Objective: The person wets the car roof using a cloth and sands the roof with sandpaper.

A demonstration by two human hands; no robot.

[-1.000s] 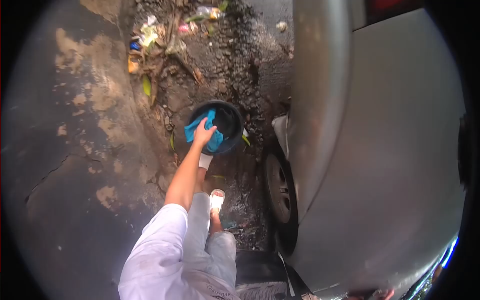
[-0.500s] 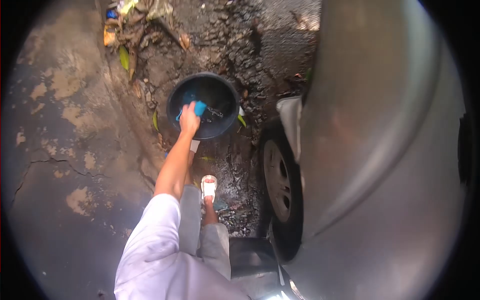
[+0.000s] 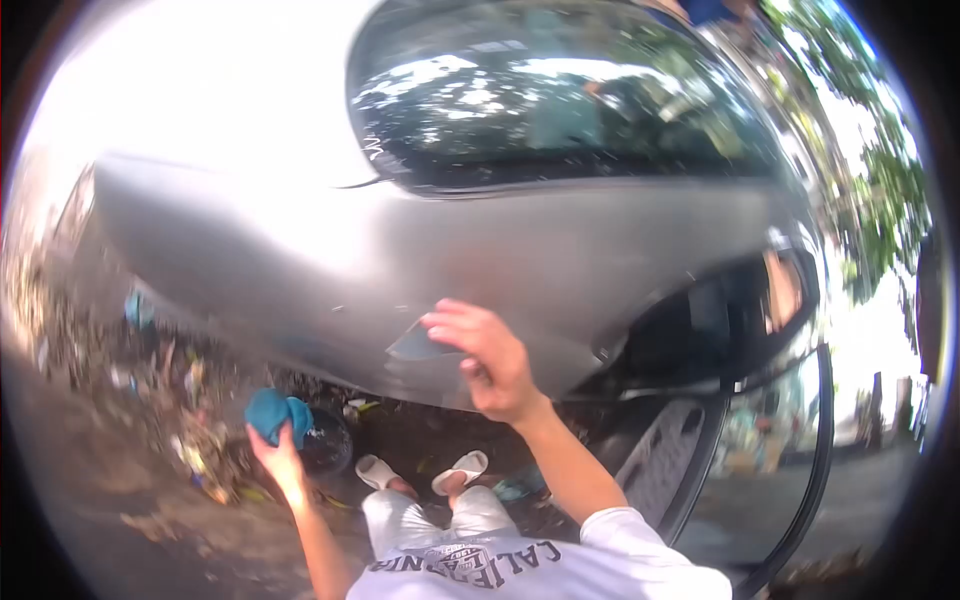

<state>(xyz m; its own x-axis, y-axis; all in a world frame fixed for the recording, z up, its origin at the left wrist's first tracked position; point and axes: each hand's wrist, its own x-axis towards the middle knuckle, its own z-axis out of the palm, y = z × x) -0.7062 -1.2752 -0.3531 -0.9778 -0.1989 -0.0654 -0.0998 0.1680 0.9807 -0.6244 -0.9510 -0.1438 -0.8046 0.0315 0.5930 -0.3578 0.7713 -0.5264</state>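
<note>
A wet-looking blue cloth [image 3: 268, 412] is bunched in my left hand [image 3: 278, 458], whose fingers are closed around it. Just behind the cloth, and partly hidden by it, stands a dark bucket [image 3: 330, 445] on the ground. My right hand [image 3: 490, 362] is raised in front of the silver car's side panel [image 3: 330, 285], with fingers stretched out and slightly apart. A small bluish-grey pointed patch [image 3: 420, 345] shows by its fingertips; I cannot tell whether it is part of the car. Whether the right hand touches the panel is also unclear.
The car's windshield [image 3: 560, 110] reflects trees above the panel. An open car door [image 3: 690, 455] stands to the right. My sandalled feet [image 3: 460, 472] are on wet ground below, with leaves and litter [image 3: 195, 455] to the left.
My left hand has come up out of the bucket with the blue cloth. My right hand has come into view before the car. The view has swung up towards the car.
</note>
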